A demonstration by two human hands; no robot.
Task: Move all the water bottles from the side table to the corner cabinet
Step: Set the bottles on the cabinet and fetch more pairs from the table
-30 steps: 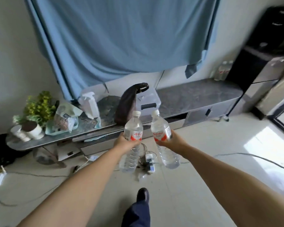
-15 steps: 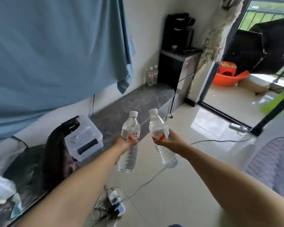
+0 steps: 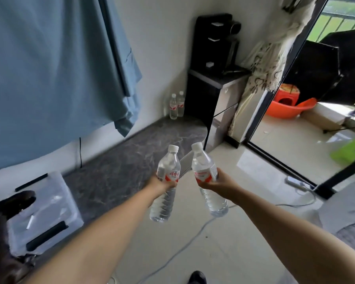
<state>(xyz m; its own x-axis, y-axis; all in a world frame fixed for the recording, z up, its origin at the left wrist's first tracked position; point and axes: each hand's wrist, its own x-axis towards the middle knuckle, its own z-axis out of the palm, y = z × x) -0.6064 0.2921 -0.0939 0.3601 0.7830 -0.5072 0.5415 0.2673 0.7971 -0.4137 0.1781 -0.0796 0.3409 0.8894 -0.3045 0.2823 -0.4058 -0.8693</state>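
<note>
above the grey marble bench (image 3: 119,167), left hand (image 3: 159,184) and right hand (image 3: 217,181) each hold a firm grip round a water bottle (image 3: 166,181), (image 3: 206,177), two more bottles (image 3: 176,104) standing at the far corner.

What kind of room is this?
Probably a living room at home: a long low cabinet with a marble-look top along the wall, a blue cloth hanging above it, and a glass sliding door to a balcony.

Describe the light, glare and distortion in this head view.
Head view: daylight floods in through the balcony door, leaving glare on the floor tiles; wide-angle bending curves the door frame and forearms; the far bottles look soft, the blue curtain evenly lit.
</note>
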